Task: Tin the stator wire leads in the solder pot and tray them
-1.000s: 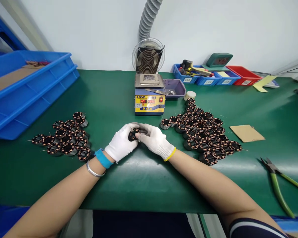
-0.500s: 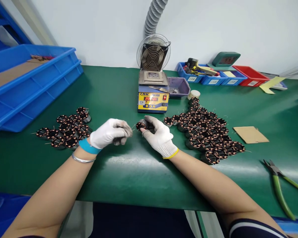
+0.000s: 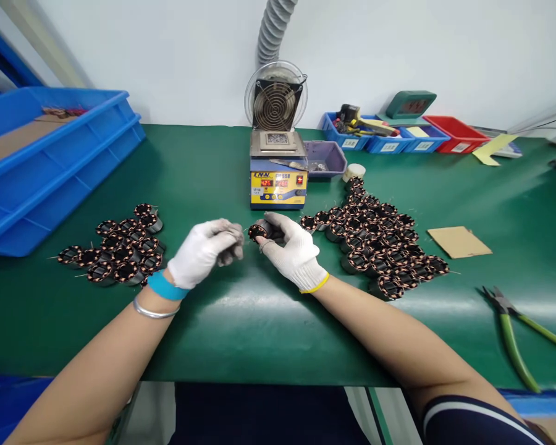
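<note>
— Far left?
— Stacked blue crates (image 3: 50,161) on the green bench mat (image 3: 241,321), a cardboard sheet lying inside the upper one. Just to the right, a small cluster of copper-wound stators (image 3: 115,247), lying close together on the mat.

— And the left hand (image 3: 204,250)?
— White-gloved, blue-cuffed, with a metal bangle at the wrist. Fingers curled in and pinched together near the thumb; too small to tell whether anything thin sits between them. Not touching the stator in the other hand, but just beside it.

— Middle?
— Right hand (image 3: 290,247), gloved with a yellow cuff, closed around a single stator (image 3: 259,230), held just above the mat with its wound face turned toward the left hand. Behind both hands, a yellow-and-blue solder pot (image 3: 278,176) with red digits lit, a small fan (image 3: 275,102) behind it, and a grey ribbed hose (image 3: 273,31) rising up the wall.

— Further right?
— A purple tray (image 3: 327,157) beside the pot, then a big heap of stators (image 3: 380,241) near the right hand. Blue and red parts bins (image 3: 398,136) along the wall. A cardboard piece (image 3: 458,241) flat on the mat, and green-handled pliers (image 3: 514,337) near the front right edge.
</note>
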Available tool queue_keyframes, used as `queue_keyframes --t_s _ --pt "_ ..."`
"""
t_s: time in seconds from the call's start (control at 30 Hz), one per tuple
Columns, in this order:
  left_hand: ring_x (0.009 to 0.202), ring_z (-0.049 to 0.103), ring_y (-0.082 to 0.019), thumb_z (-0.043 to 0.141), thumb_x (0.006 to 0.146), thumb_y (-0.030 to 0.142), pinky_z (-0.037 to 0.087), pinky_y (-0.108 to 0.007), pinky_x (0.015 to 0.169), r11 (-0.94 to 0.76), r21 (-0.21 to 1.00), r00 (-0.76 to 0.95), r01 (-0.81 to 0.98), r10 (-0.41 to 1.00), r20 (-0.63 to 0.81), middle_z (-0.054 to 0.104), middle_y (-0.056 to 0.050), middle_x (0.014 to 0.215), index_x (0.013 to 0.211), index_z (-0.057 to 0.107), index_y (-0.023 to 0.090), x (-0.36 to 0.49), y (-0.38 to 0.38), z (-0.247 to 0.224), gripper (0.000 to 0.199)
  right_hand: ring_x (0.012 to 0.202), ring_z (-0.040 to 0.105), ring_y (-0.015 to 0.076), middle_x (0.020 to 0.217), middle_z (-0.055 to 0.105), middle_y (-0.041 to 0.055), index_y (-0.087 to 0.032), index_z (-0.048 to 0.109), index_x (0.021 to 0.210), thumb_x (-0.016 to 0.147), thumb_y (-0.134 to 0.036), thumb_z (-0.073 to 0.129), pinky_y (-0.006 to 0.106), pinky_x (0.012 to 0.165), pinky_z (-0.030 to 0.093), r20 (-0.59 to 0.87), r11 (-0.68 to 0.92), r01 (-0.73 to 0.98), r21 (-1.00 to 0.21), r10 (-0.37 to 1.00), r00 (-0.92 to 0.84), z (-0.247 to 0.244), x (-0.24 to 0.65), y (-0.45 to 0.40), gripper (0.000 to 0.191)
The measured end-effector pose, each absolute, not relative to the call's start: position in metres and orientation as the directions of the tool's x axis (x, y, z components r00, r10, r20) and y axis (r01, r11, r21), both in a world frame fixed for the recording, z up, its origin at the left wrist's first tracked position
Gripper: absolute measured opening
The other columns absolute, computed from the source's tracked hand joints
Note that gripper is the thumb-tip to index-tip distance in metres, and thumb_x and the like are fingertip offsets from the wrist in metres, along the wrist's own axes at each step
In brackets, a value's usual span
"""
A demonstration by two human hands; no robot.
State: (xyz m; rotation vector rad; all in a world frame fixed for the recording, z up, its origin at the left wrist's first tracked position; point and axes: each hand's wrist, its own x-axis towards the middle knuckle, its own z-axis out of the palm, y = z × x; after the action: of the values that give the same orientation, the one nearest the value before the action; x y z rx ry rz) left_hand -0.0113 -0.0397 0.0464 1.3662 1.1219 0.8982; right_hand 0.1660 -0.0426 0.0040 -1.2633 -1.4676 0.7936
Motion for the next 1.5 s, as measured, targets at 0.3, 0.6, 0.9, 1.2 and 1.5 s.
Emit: queue_keyframes --t_s 0.3,0.6,0.9,1.2,1.5 --pt "0.043 0.047 -0.009 0.058 0.074 0.04 0.038 -0.02 0.041 -0.146 0.961 0.145 0.236 0.983 0.114 0.057 0.001 0.054 0.072 0.058 0.016 -0.001 -0.04 0.037 0.025 0.093 0.066 0.0194 0.107 0.068 0.0052 -0.019 0.062 0.116 0.071 -0.03 0.067 0.031 0.083 0.057 0.322 0.29 0.356 -0.888 0.946 0.033 0.008 0.165 -0.045 0.046" --pt "0.04 0.045 -0.009 0.055 0.072 0.035 0.032 -0.019 0.037 -0.154 0.985 -0.132 0.081 0.978 0.164 0.053 0.004 0.049 0.068 0.055 0.017 -0.001 -0.039 0.033 0.019 0.087 0.066 0.0197 0.102 0.069 0.0057 -0.018 0.061 0.115 0.071 -0.032 0.066 0.032 0.083 0.057 0.356 0.285 0.433 -0.855 0.93 0.091 0.025 0.177 -0.038 0.047" --pt "0.083 0.065 -0.022 0.051 0.082 0.041 0.049 -0.033 0.075 -0.292 0.72 0.334 0.63 0.938 0.089 0.071 -0.005 0.087 0.088 0.063 0.02 0.022 -0.032 0.007 0.025 0.102 0.058 0.0312 0.114 0.061 0.0088 -0.023 0.053 0.127 0.079 -0.037 0.059 0.049 0.086 0.049 0.479 0.141 0.983 -0.116 0.875 -0.069 0.131 0.22 0.082 0.05" --pt "0.09 0.066 -0.022 0.049 0.085 0.036 0.049 -0.033 0.079 -0.314 0.679 0.4 0.663 0.916 0.033 0.071 -0.004 0.097 0.095 0.065 0.022 0.02 -0.027 0.009 0.023 0.103 0.057 0.0348 0.115 0.058 0.0184 -0.015 0.056 0.118 0.078 -0.021 0.06 0.049 0.082 0.049 0.298 0.089 0.961 0.262 0.939 -0.168 0.156 0.199 0.168 0.041" --pt "0.09 0.065 -0.023 0.049 0.086 0.037 0.049 -0.034 0.078 -0.338 0.688 0.418 0.642 0.907 0.055 0.071 -0.004 0.097 0.094 0.065 0.022 0.02 -0.027 0.006 0.023 0.106 0.054 0.0396 0.117 0.056 0.0211 -0.016 0.055 0.121 0.078 -0.015 0.057 0.054 0.083 0.047 0.202 0.114 0.955 0.273 0.964 -0.173 0.142 0.197 0.174 0.044"
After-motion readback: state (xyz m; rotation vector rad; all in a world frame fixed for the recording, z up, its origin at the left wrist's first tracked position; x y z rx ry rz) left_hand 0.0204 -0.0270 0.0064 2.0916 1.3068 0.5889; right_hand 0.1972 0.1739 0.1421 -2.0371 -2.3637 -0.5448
